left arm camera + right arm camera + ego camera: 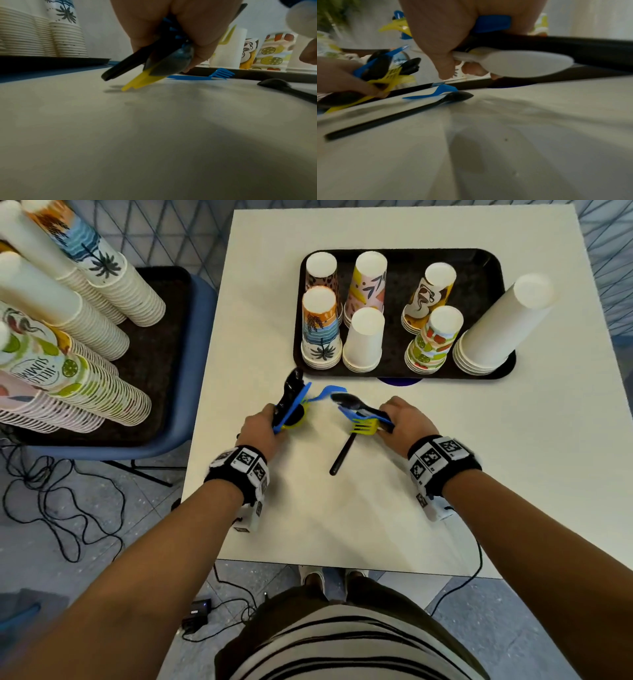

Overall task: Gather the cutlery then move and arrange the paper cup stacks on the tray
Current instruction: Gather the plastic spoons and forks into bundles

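My left hand [260, 428] grips a bundle of black, blue and yellow plastic cutlery [291, 402], tips down close to the white table [342, 525]. My right hand [407, 419] grips a second bundle [366, 421] with a yellow fork, blue and black pieces and a white spoon [522, 63]. Between the hands, a blue fork [329, 392] and a black spoon [342, 453] lie loose on the table. Beyond them, a black tray [479, 268] carries several upside-down paper cup stacks, with a tall white stack [496, 326] at its right front corner.
To the left of the table, a blue chair [191, 405] carries another dark tray [161, 313] with several tall cup stacks leaning over it. Cables run across the floor [68, 508] on the left and under the table's near edge.
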`<state>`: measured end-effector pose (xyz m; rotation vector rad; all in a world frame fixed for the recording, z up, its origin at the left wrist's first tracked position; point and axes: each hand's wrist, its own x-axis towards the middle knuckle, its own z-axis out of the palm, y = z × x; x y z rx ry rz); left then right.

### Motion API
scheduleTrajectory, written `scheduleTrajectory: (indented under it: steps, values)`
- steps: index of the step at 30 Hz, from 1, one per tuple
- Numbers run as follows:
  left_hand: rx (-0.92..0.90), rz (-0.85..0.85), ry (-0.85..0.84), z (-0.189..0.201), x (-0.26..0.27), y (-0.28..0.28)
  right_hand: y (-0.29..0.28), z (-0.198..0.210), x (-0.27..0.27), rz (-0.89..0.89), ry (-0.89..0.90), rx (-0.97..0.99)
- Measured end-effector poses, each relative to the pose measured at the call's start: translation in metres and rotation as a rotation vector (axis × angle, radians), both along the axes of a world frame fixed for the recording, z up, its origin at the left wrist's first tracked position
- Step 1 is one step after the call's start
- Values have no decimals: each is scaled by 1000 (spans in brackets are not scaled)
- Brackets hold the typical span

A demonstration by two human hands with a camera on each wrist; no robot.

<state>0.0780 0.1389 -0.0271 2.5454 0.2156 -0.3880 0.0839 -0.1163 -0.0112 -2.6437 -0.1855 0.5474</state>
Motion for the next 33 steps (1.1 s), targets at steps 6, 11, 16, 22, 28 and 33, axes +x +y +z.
scheduleTrajectory:
  steps: [6,11,16,22,28,33]
  values:
    - [124,-153,44,-2,28,-11,20,-10,-2,354,25,-97]
    - [69,-280,-10,-6,38,-24,27,-20,-3,445,50,-233]
    - [128,-325,-13,-15,31,-24,32,-24,-7,406,-11,-344]
    - [287,-308,20,-15,13,-21,33,-28,-14,364,-49,-426]
    - [248,-175,87,-4,0,-21,30,-21,-18,306,59,-374]
    - [53,31,145,6,-14,-10,29,-14,-27,212,73,-252]
